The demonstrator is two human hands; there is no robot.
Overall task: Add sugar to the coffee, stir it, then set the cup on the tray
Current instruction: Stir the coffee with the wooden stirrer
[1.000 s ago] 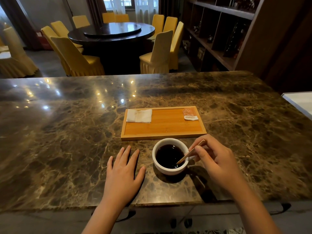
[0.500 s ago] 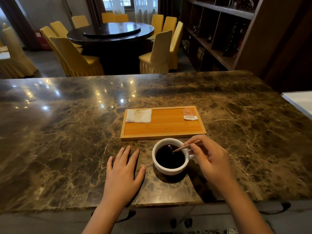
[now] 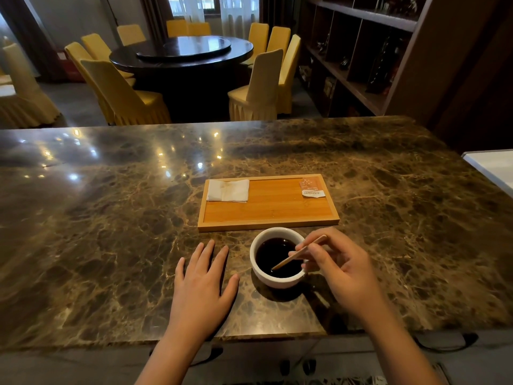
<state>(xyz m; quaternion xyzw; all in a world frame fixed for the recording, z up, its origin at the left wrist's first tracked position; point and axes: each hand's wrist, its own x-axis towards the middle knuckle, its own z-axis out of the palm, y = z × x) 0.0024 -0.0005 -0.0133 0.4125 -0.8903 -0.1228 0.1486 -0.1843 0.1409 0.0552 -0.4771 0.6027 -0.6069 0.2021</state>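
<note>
While the right hand (image 3: pixel 344 269) pinches a thin wooden stir stick (image 3: pixel 298 253) between thumb and fingers, the stick's lower end dips into the dark coffee (image 3: pixel 273 255) inside the white cup (image 3: pixel 276 257). That cup stands on the marble counter (image 3: pixel 111 232), just in front of the wooden tray (image 3: pixel 268 219) and not on it. Left of the cup, the left hand (image 3: pixel 205 282) lies flat on the counter, palm down, fingers spread and holding nothing, its thumb near the cup's base but apart from it. Beyond the cup, the tray carries a folded white napkin (image 3: pixel 228 190) in its far left corner and 1 torn orange sugar packet (image 3: pixel 312 187) in its far right corner.
</note>
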